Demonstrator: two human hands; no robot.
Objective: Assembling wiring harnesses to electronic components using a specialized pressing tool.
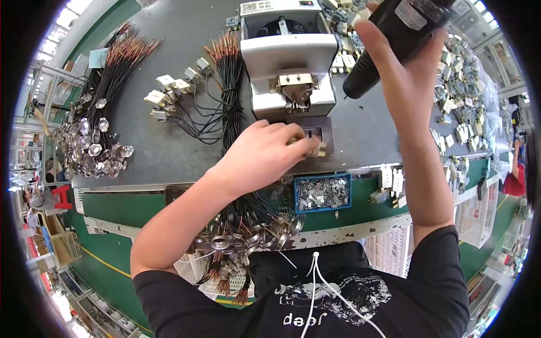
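My left hand (262, 152) reaches in front of the white bench machine (290, 56). Its fingers are pinched around a small pale block connector (320, 150), blurred and partly hidden by the fingertips. That connector is at a small dark plate (326, 124) with a recess, at the machine's foot. Higher up on the right, my right hand (408, 76) grips a black electric screwdriver (362, 76). Its narrow end points down and left, above the table and apart from the connector.
Black wire bundles (231, 96) with copper-coloured ends lie left of the machine, near white connectors (166, 83). Wires with clear round ends (93, 146) lie farther left. A blue tray (348, 194) holds small metal parts. Many connectors (462, 90) are heaped at right.
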